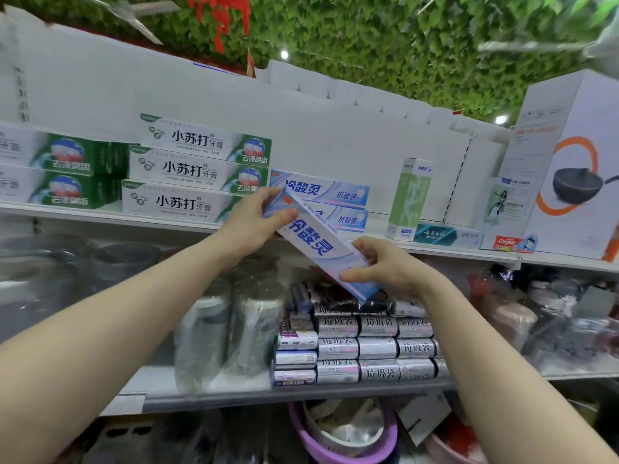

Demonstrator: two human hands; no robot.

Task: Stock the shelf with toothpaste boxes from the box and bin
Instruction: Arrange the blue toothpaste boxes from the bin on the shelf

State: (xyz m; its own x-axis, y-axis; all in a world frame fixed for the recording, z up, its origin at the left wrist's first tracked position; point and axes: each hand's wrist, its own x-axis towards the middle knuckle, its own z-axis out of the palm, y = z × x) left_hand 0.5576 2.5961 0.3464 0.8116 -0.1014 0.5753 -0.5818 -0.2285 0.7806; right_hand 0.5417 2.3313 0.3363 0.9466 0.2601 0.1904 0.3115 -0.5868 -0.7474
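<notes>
**Blue box held in both hands at the shelf**

The box (pixel 318 242) is long and slim, pale blue fading to white, with big blue characters down its face. It has a small red mark near its upper end and a pink stripe along its lower edge. It hangs tilted in front of the shelf (pixel 83 212), upper end to the left, lower end down to the right.

The left hand (pixel 254 216) grasps the upper end, thumb across the printed face and fingers behind. The right hand (pixel 385 266) pinches the lower end, thumb on the near face and fingers curled over the top edge.

Just behind the box, a blue stack (pixel 338 202) of two matching boxes lies on the shelf. To its left stands a green stack (pixel 197 172) of three white-and-green boxes. To the right are an upright green carton (pixel 410 195), a teal box (pixel 435 234) lying flat, and a large pan carton (pixel 569 169). One level down sit rolls (pixel 375 349) of bags.
</notes>
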